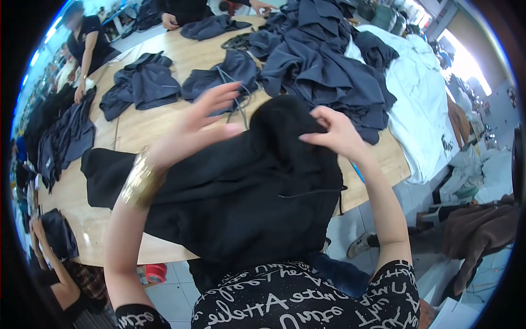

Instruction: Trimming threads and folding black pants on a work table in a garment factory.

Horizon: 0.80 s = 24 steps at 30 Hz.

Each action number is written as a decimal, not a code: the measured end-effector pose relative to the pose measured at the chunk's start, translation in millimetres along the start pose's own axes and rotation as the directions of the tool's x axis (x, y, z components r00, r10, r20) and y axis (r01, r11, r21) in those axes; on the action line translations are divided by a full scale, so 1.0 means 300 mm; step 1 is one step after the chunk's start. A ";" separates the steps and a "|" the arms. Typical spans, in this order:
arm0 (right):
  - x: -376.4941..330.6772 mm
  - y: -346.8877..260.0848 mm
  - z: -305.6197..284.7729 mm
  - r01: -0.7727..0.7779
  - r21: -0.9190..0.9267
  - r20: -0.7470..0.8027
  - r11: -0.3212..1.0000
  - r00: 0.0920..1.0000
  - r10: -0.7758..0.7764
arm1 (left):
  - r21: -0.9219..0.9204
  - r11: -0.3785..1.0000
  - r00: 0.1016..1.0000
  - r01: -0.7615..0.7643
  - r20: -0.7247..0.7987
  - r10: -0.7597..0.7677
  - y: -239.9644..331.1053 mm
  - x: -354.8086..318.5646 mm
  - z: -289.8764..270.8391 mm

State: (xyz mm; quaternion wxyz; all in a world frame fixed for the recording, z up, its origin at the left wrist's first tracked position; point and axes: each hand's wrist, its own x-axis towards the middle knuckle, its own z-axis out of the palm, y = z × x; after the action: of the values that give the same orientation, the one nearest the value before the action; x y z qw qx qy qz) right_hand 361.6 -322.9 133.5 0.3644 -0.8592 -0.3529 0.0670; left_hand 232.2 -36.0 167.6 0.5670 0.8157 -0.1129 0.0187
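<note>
A black garment [235, 211] is being handled between and below the two hands, its body being spread across the table [386, 156] and a rounded, hollow-looking part being raised between them. The left hand [189, 129] is being held open above the cloth, fingers apart and blurred, with nothing seen in its grasp. The right hand [339, 131] is being kept half-curled against the raised part; whether fabric is being pinched cannot be told. As far as can be judged, the laying out is being done, while the arranging is being left unfinished: creases are being shown below the hands, and a thin dark cord [312, 192] is being left loose below the right hand. Beyond the right hand, a heap of dark garments [323, 60] is being left unsorted; beside it, white cloth [419, 104] is being draped.
</note>
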 end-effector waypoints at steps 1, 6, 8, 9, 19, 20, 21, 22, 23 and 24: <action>0.013 -0.100 0.034 0.309 -0.054 -0.082 0.950 0.946 -0.312 | 0.006 1.000 0.996 0.011 0.089 -0.012 0.029 0.064 0.026; 0.045 -0.280 0.060 0.442 -0.171 -0.269 0.881 0.839 -0.473 | 0.453 0.891 0.931 -0.013 0.331 -0.154 0.123 0.223 -0.070; 0.020 -0.228 0.041 0.322 0.121 -0.237 0.939 0.928 -0.288 | 0.465 0.870 0.963 -0.163 0.267 0.037 0.099 0.191 -0.140; -0.005 -0.183 0.043 0.264 0.255 -0.227 0.930 0.951 -0.208 | 0.442 0.890 0.976 -0.111 0.216 0.014 0.132 0.155 -0.174; -0.227 -0.208 0.259 0.036 -0.028 0.212 0.999 0.977 -0.029 | 0.142 0.988 0.942 0.065 -0.334 -0.014 -0.112 -0.376 -0.594; -0.220 -0.252 0.247 0.134 0.013 0.226 0.991 0.965 -0.133 | 0.120 0.990 0.930 0.078 -0.366 -0.029 -0.143 -0.434 -0.615; -0.208 -0.281 0.239 0.226 0.051 0.233 0.973 0.945 -0.231 | 0.101 0.990 0.922 0.101 -0.383 -0.055 -0.149 -0.473 -0.612; -0.192 -0.311 0.250 0.235 0.063 0.243 0.970 0.939 -0.243 | 0.092 0.990 0.925 0.105 -0.375 -0.063 -0.157 -0.507 -0.611; -0.173 -0.348 0.274 0.383 0.064 0.094 0.922 0.917 -0.387 | 0.081 0.991 0.927 0.109 -0.367 -0.072 -0.166 -0.538 -0.610; -0.155 -0.380 0.297 0.516 0.038 -0.055 0.856 0.856 -0.514 | 0.076 0.989 0.926 0.124 -0.368 -0.088 -0.179 -0.560 -0.603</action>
State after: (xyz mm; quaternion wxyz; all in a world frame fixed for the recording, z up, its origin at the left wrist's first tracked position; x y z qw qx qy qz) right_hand 230.3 -246.5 139.1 0.3984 -0.7252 -0.5600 -0.0424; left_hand 97.2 177.2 155.9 0.5376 0.8298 0.0393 0.1444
